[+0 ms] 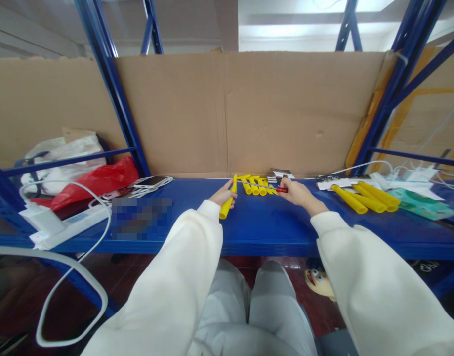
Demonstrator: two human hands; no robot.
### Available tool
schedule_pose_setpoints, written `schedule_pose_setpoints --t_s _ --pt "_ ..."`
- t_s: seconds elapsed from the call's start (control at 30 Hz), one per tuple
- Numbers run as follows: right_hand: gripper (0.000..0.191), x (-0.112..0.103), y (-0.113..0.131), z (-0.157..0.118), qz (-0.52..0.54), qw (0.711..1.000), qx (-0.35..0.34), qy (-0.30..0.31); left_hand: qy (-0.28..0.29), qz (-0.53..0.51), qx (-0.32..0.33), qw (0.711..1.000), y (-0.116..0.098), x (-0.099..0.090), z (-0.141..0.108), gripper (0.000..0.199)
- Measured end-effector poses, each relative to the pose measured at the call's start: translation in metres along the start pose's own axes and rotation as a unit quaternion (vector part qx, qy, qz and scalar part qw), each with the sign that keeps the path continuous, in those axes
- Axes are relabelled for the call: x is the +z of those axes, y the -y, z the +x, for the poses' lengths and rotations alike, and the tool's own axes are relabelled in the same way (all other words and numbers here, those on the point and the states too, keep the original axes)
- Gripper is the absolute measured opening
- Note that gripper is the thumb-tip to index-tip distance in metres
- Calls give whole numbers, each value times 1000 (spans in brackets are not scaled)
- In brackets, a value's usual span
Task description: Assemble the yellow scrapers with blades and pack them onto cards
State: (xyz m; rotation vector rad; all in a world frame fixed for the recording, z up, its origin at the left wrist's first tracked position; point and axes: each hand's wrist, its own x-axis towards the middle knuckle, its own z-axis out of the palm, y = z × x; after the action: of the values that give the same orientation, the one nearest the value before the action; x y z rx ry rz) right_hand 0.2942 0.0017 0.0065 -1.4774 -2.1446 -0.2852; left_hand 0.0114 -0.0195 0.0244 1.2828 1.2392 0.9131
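Observation:
My left hand (223, 194) is closed around a yellow tube (225, 209), which stands tilted over the blue shelf (264, 225). In my right hand (297, 193) is the red handle of a screwdriver (282, 190). Its long metal shaft points left, and the tip reaches the upper part of the held tube; whether it touches cannot be made out. Behind the shaft, between my hands, several yellow tubes (255, 189) lie in a row. More yellow tubes (373, 198) lie to the right of my right hand.
A white power strip (71, 227) with cables, a phone (152, 182) and a red bag (97, 183) are on the left. At the right lie a green packet (423, 203) and white adapters. A cardboard sheet (227, 113) stands behind, between blue posts.

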Motion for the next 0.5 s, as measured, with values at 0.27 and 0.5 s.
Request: schedule_pose_setpoints --t_s 0.27,0.5 --pt "16 -5 3 -3 13 998 -13 65 0 11 -1 1000 0 0 1 90" --pt "15 -3 4 -2 17 998 -9 58 -1 24 0 1000 -1 0 2 89"
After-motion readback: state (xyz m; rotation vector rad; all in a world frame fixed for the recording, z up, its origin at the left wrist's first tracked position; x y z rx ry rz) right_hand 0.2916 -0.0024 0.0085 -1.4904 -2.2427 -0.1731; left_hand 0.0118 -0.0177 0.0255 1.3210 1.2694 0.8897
